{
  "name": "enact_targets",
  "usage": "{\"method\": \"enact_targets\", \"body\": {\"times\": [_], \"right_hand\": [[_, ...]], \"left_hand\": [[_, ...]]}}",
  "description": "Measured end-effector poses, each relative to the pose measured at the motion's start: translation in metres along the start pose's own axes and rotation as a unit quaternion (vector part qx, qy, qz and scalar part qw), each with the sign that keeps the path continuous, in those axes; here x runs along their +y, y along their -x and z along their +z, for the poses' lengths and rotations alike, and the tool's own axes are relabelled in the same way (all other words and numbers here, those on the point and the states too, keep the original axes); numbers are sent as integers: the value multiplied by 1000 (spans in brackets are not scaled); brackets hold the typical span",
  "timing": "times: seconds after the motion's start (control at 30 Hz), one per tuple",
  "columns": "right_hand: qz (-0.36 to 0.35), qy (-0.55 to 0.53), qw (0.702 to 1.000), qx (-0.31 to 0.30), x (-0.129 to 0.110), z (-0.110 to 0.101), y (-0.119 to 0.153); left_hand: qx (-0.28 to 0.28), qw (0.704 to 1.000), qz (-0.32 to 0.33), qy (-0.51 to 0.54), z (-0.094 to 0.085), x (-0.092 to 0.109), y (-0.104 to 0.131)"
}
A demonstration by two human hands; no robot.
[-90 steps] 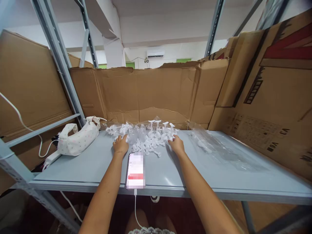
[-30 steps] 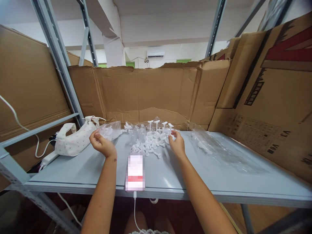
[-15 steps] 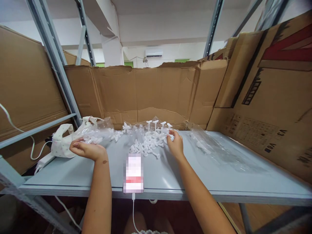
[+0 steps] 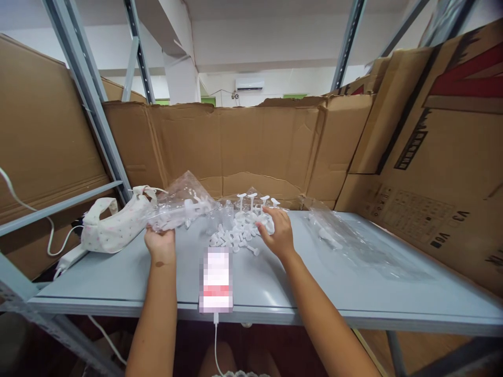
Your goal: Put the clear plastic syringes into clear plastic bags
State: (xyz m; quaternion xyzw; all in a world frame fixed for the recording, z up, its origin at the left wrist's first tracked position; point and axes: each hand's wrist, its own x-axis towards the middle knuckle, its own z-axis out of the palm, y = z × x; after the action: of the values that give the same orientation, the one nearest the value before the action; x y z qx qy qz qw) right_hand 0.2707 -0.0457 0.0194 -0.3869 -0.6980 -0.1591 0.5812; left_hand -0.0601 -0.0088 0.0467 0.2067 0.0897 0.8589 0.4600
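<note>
My left hand [image 4: 160, 242] is closed on the underside of a clear plastic bag [image 4: 184, 191] with white plastic pieces inside, lifted at the left of the shelf. The bag hides most of its fingers. At the right edge of a pile of small white plastic pieces [image 4: 236, 230], my right hand [image 4: 281, 231] has thumb and fingers apart, with nothing visible between them. Whether its fingertips touch the pieces I cannot tell. Several T-topped white pieces [image 4: 252, 197] stand upright behind the pile. Small clear plastic cylinders [image 4: 227, 212] are at its left.
A phone [image 4: 216, 277] with a white cable lies at the shelf's front edge. To the left are a white dotted fabric item [image 4: 112, 230] and a white power strip [image 4: 70, 260]. Another clear bag [image 4: 353, 243] lies right. Cardboard [image 4: 236, 141] walls the back; metal posts [image 4: 88, 94] rise beside it.
My left hand has moved right and turned, raising the bag and swinging it toward the middle, off the fabric item. My right hand has shifted slightly left over the pile's edge.
</note>
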Motion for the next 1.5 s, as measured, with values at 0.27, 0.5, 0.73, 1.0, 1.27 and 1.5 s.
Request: {"method": "enact_targets", "body": {"times": [0.27, 0.5, 0.73, 1.0, 1.27, 1.5], "right_hand": [[-44, -12, 983, -176, -16, 5, 5], [64, -225, 958, -166, -22, 9, 8], [310, -463, 824, -100, -22, 12, 5], [399, -611, 680, -71, -25, 0, -6], [437, -578, 689, 4, -14, -2, -8], [451, -550, 702, 44, -9, 2, -6]], "left_hand": [[57, 990, -127, -19, 29, -66, 58], [-21, 988, -140, -58, 43, -77, 84], [-15, 976, -132, -173, 46, -74, 88], [-71, 948, -150, -272, 41, -75, 89], [-139, 906, -153, -369, 42, -72, 91], [-175, 898, -160, -371, 36, -75, 86]]}}
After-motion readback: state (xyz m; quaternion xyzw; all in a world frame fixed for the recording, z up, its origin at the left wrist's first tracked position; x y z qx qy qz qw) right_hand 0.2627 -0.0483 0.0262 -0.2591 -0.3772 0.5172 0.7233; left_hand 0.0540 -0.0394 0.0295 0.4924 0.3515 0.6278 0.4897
